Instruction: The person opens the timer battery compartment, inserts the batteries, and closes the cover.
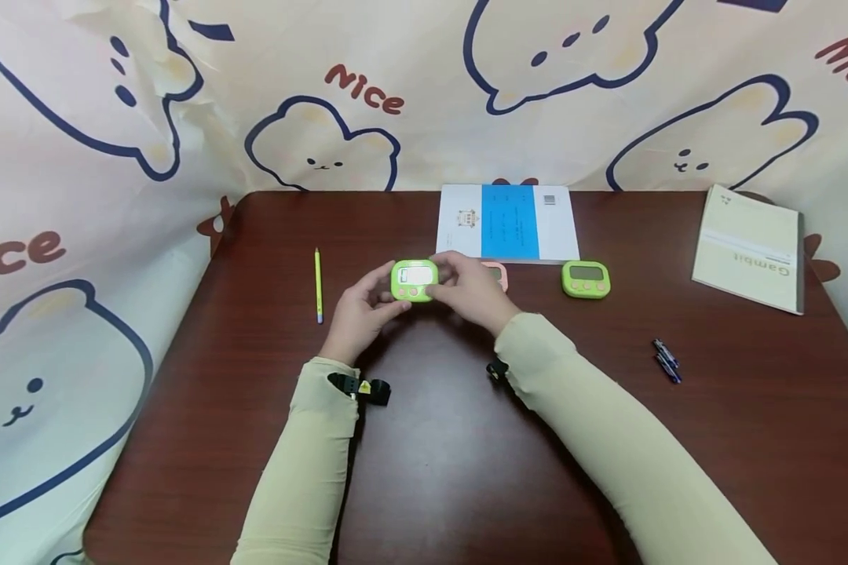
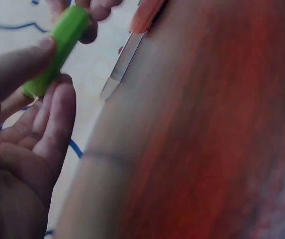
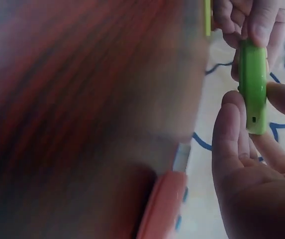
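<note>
A green digital timer (image 1: 414,293) with a grey screen and small pink buttons is held up above the table, its front facing the head camera. My left hand (image 1: 353,323) pinches its left end between thumb and fingers. At the other end my right hand (image 1: 479,292) grips it, the thumb on the front near the lower right corner and the fingers behind. Both wrist views show the timer (image 2: 65,42) edge-on between the two hands. Partly hidden behind my right hand is a pink timer (image 1: 504,276), and farther right lies another green timer (image 1: 586,292).
A white booklet with a blue band (image 1: 509,224) lies at the table's back edge. To the left is a yellow pencil (image 1: 319,284). Two dark pens (image 1: 667,361) and a cream notebook (image 1: 745,251) lie on the right. A printed cloth (image 1: 424,157) hangs behind the table.
</note>
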Tool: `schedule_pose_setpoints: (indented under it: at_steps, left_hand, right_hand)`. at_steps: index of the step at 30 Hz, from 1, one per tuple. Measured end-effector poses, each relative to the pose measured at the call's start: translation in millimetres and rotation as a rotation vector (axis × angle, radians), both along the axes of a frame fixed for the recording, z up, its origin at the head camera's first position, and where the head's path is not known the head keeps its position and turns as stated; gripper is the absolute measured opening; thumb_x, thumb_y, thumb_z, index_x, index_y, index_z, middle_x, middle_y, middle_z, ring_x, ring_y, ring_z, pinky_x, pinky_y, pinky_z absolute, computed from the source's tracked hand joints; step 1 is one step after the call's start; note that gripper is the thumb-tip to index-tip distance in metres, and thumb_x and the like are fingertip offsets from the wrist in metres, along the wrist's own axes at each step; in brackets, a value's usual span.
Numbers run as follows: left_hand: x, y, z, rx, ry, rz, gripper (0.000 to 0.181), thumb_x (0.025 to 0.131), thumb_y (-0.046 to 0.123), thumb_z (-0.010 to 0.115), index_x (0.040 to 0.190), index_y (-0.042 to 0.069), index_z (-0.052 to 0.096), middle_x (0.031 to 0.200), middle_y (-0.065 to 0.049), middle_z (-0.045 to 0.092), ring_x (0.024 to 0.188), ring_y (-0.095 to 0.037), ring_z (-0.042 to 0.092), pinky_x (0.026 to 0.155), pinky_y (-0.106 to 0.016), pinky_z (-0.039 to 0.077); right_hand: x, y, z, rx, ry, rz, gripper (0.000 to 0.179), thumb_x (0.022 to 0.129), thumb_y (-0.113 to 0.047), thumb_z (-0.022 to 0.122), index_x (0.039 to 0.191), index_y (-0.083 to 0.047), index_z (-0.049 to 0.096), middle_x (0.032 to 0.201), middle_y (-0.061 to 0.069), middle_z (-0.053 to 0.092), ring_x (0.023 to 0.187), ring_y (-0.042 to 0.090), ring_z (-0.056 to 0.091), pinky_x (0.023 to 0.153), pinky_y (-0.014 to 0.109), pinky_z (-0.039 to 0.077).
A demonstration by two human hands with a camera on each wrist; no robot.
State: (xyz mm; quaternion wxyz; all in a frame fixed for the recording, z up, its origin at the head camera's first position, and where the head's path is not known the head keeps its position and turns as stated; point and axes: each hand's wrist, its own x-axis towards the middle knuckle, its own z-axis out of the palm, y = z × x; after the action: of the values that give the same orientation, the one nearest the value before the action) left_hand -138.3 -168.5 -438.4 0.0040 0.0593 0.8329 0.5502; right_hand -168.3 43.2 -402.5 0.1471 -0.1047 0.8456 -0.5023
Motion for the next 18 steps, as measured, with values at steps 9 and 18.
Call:
schedule_pose_setpoints:
  at_steps: [9,18]
  left_hand:
    - [-15.3,-11.2,-17.4,-0.026,-0.037,0.081,0.067,0.089,0.013,0.079,0.149,0.016,0.050,0.133,-0.007,0.058,0.095,-0.020,0.065,0.075,-0.019,0.054]
    - [-25.1,-14.1,-15.0,-0.185,-0.066,0.107,0.061,0.089,0.018,0.079,0.145,0.011,0.054,0.133,-0.010,0.058,0.089,-0.023,0.064,0.074,-0.032,0.053]
  right_hand:
    - [-24.6,-27.6,-2.6,0.233,-0.013,0.084,0.069,0.089,-0.021,0.077,0.148,-0.007,0.046,0.127,0.009,0.062,0.107,0.022,0.060,0.094,0.037,0.051]
    - [-31.2,-41.7,-11.3,0.323,0.036,0.099,0.069,0.088,-0.015,0.077,0.147,0.000,0.046,0.136,0.017,0.058,0.119,0.027,0.058,0.102,0.040,0.048]
